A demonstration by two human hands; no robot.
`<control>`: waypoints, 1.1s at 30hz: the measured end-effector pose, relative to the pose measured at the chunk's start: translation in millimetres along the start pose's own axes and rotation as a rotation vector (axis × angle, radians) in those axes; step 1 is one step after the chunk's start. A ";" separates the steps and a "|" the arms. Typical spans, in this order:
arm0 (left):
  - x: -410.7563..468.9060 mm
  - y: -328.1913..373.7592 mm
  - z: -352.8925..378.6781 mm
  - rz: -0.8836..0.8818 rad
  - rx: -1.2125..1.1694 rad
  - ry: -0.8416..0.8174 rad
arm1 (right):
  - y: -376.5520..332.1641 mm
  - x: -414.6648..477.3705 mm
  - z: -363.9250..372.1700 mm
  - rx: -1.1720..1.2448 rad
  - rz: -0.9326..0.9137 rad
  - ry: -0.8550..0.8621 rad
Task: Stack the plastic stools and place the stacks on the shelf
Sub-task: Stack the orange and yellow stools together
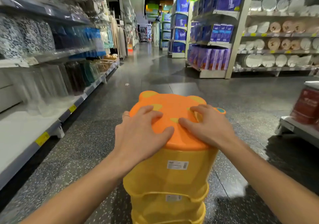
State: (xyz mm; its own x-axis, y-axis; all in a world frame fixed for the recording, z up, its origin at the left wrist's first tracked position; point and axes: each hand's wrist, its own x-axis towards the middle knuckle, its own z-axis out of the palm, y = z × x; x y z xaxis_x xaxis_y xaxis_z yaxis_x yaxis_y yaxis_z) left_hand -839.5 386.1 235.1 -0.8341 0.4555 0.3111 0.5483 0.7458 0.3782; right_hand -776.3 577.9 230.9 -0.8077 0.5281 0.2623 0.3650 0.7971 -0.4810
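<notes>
A stack of plastic stools [170, 177] stands low in the middle of the head view, with translucent yellow bodies nested one over another. The top stool has an orange bear-shaped seat [170, 109] with yellow spots. My left hand [139, 134] lies on the seat's near left edge, fingers curled over the rim. My right hand [207, 125] presses on the seat's near right side, fingers spread and bent. Both hands grip the top of the stack. White barcode labels show on the yellow sides.
I am in a shop aisle with a dark speckled floor [103, 120]. A low white shelf [25, 130] with yellow price tags runs along the left, bare in its near part. Shelves of blue tissue packs [221, 32] and plates stand right. Red packs [307, 104] sit on a low rack.
</notes>
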 end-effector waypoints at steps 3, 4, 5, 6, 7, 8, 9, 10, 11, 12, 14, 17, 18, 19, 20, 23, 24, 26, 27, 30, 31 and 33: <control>-5.6 -4.4 29.4 -0.006 0.079 -0.073 | 22.8 3.5 25.1 0.009 0.008 -0.070; -7.0 -9.4 37.8 -0.017 0.095 -0.098 | 27.0 4.0 33.5 -0.009 0.008 -0.103; -7.0 -16.0 46.8 -0.030 0.112 -0.130 | 29.5 3.4 43.5 -0.050 0.006 -0.141; -6.3 -23.5 55.7 -0.041 0.132 -0.176 | 31.8 1.6 55.3 -0.118 -0.005 -0.178; -5.4 -30.7 64.0 -0.050 0.149 -0.230 | 34.3 -2.0 67.0 -0.198 -0.026 -0.202; -4.9 -37.9 72.2 -0.049 0.156 -0.285 | 37.7 -5.2 78.8 -0.263 -0.055 -0.213; -4.1 -44.2 80.0 -0.036 0.159 -0.331 | 40.6 -6.6 87.9 -0.300 -0.082 -0.218; -2.1 -48.8 86.7 -0.012 0.163 -0.361 | 42.3 -5.0 94.3 -0.306 -0.096 -0.225; 2.2 -51.7 92.1 0.018 0.168 -0.375 | 42.2 -0.6 98.1 -0.298 -0.104 -0.232; 8.8 -52.5 96.0 0.047 0.171 -0.382 | 41.1 6.3 101.5 -0.288 -0.114 -0.237; 25.6 -50.5 103.2 0.090 0.165 -0.399 | 37.9 22.0 109.8 -0.282 -0.145 -0.229; 46.6 -48.5 117.6 0.167 0.208 -0.402 | 37.2 38.1 121.1 -0.294 -0.161 -0.269; 48.9 -50.7 122.0 0.191 0.226 -0.389 | 39.6 39.4 123.8 -0.316 -0.171 -0.274; 49.1 -53.8 125.6 0.208 0.242 -0.373 | 41.8 38.8 124.8 -0.336 -0.183 -0.264; 48.1 -56.5 127.0 0.221 0.261 -0.358 | 42.6 37.8 124.5 -0.343 -0.190 -0.250; 45.7 -57.7 126.8 0.238 0.305 -0.329 | 40.5 34.0 122.6 -0.348 -0.192 -0.235; 46.9 -56.0 126.3 0.233 0.303 -0.335 | 38.8 33.7 121.1 -0.345 -0.179 -0.231; 48.1 -53.1 123.4 0.220 0.255 -0.333 | 35.6 32.1 116.4 -0.325 -0.105 -0.218; 47.6 -52.9 121.6 0.220 0.215 -0.325 | 33.7 31.0 113.5 -0.309 -0.050 -0.226; 49.6 -53.6 115.8 0.182 0.173 -0.353 | 27.8 30.3 107.5 -0.250 0.068 -0.301; 50.7 -50.8 111.7 0.163 0.189 -0.385 | 27.2 29.5 104.9 -0.241 0.082 -0.338; 53.0 -46.4 104.8 0.145 0.227 -0.450 | 27.2 28.1 93.6 -0.216 0.089 -0.444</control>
State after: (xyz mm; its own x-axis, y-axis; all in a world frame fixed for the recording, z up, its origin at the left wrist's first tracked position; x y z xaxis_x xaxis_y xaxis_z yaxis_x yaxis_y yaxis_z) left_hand -915.5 426.6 142.7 -0.7211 0.6884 -0.0783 0.6749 0.7235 0.1448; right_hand -832.5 587.0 146.8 -0.8713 0.4583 -0.1757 0.4907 0.8221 -0.2887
